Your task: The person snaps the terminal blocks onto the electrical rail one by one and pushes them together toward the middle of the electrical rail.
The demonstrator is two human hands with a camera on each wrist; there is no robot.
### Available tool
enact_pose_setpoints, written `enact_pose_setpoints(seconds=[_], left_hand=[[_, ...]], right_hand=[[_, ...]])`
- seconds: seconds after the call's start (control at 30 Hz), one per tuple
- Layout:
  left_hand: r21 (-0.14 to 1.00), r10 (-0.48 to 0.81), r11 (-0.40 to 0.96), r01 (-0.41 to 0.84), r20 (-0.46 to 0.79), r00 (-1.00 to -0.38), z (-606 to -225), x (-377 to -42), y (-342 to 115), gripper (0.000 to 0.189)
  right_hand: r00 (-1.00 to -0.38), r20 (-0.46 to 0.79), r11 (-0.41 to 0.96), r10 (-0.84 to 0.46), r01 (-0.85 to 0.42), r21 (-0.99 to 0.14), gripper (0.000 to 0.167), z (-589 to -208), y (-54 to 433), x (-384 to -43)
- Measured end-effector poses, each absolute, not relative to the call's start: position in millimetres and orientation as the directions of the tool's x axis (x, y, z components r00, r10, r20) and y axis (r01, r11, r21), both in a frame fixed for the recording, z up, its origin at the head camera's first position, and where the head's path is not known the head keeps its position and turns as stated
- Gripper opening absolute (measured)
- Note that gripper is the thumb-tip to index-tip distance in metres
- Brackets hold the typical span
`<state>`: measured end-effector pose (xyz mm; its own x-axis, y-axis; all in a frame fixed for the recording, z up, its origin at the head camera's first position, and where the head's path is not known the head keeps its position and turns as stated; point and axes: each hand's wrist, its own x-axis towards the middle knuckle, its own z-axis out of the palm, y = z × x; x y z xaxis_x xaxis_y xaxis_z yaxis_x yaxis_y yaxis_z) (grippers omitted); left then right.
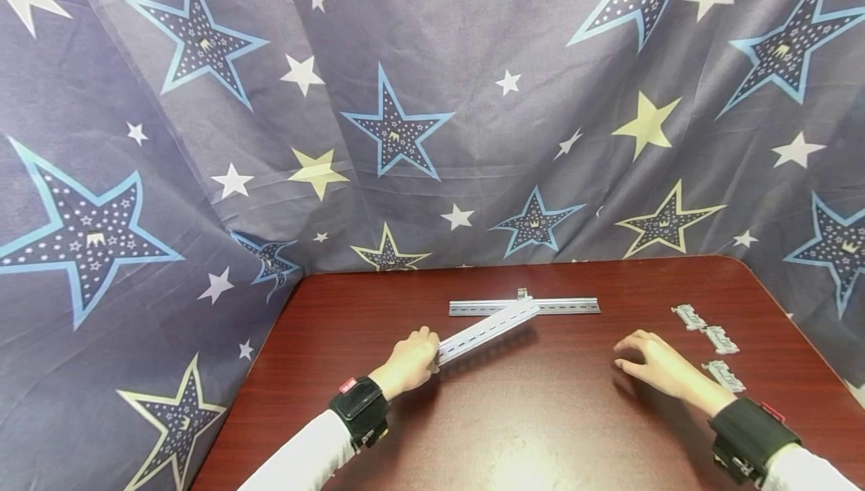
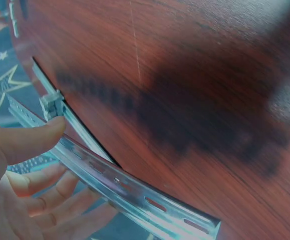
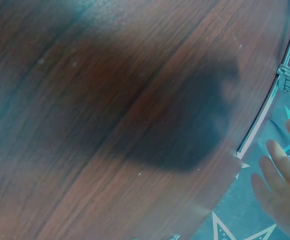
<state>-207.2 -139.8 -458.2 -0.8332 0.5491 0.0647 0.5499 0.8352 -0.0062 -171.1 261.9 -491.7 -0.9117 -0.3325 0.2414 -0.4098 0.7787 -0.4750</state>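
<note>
Slotted silver metal rail (image 1: 488, 332) slants from the left hand (image 1: 409, 360), gripped near one end, likely for reach, the right hand (image 1: 654, 360) hovering empty, fingers relaxed.

Your table (image 1: 554, 401) had a glossy reddish-brown top with dark wood grain, and its far right corner was rounded. A bright glare patch showed on the near part of the surface, and a thin pale line ran across it in the left wrist view. Toward the far edge before you, a slotted metal rail (image 1: 571, 305) lay flat, roughly parallel to that edge; a small grey block (image 1: 522, 293) sat on it near mid-length. On your right lay three flat grey pieces: a far piece (image 1: 689, 317), a middle piece (image 1: 721, 339) just beside it, and a near piece (image 1: 724, 375) set apart.
</note>
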Motion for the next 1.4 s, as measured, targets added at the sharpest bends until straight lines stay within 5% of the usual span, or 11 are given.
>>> enact_pose_setpoints(seconds=[0.57,1.4], left_hand=[[-0.129,0.669,0.732,0.669,-0.045,-0.742,-479,-203,-103,0.03],[-0.175,0.696,0.689,0.703,-0.11,-0.709,-502,-205,-81,0.029]], right_hand=[[-0.909,0.263,0.784,-0.323,-0.413,-0.464,0.015,-498,262,-171],[-0.891,0.311,0.775,-0.33,-0.444,-0.451,0.011,-506,260,-168]])
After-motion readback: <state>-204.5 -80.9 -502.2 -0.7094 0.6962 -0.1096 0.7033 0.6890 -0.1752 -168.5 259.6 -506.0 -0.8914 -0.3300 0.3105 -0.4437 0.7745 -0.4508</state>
